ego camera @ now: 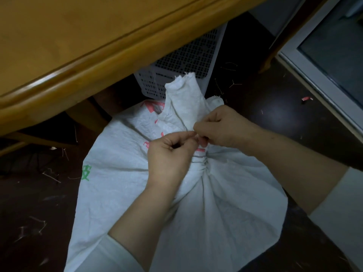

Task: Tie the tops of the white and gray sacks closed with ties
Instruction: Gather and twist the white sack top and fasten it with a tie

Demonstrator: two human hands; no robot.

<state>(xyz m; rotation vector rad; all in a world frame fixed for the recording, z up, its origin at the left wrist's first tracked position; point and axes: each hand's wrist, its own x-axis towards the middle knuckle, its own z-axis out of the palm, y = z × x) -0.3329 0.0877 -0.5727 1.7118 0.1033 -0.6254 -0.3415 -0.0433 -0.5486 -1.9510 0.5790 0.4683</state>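
Note:
A white woven sack (225,213) with red and green print stands on the dark floor below me. Its top is gathered into a neck (198,160), and the loose end (185,99) sticks up beyond it. A thin dark tie (197,161) is wound around the neck in several turns. My left hand (169,154) and my right hand (220,127) meet just above the neck, fingers pinched together on the tie's ends, which are too thin to make out. No gray sack is in view.
A wooden table (78,61) overhangs at upper left. A perforated plastic basket (184,61) stands behind the sack, under the table edge. A white-framed glass door (334,55) is at right. Bits of straw and scraps litter the dark floor (275,107).

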